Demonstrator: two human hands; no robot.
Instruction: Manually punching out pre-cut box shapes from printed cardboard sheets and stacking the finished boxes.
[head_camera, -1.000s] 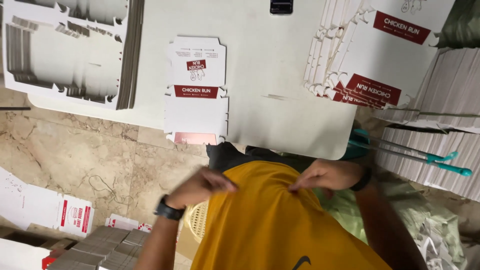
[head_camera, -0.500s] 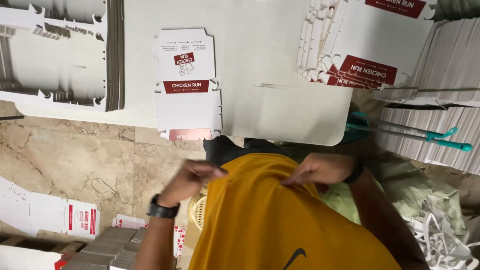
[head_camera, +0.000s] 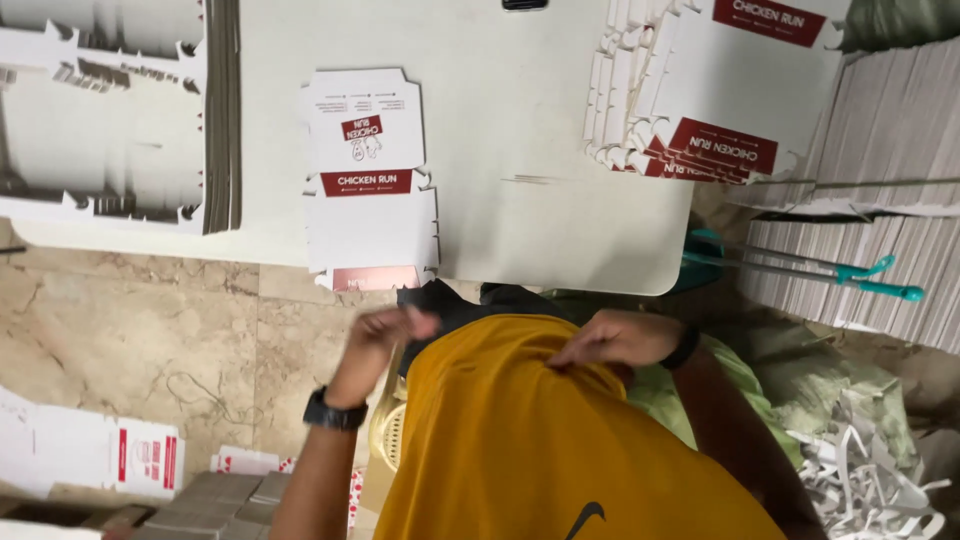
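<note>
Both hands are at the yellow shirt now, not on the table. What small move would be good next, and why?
Probably let go of the yellow shirt and reach forward to the flat carton. The left hand and right hand both pinch the cloth near the table edge. The carton lies unfolded in front, apart from the blank stacks, with one end past the edge, nearest the left hand.

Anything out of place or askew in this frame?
Yes. The flat box blank overhangs the near edge of the white table. Both hands are off it: the left hand and right hand tug at the yellow shirt.
</note>
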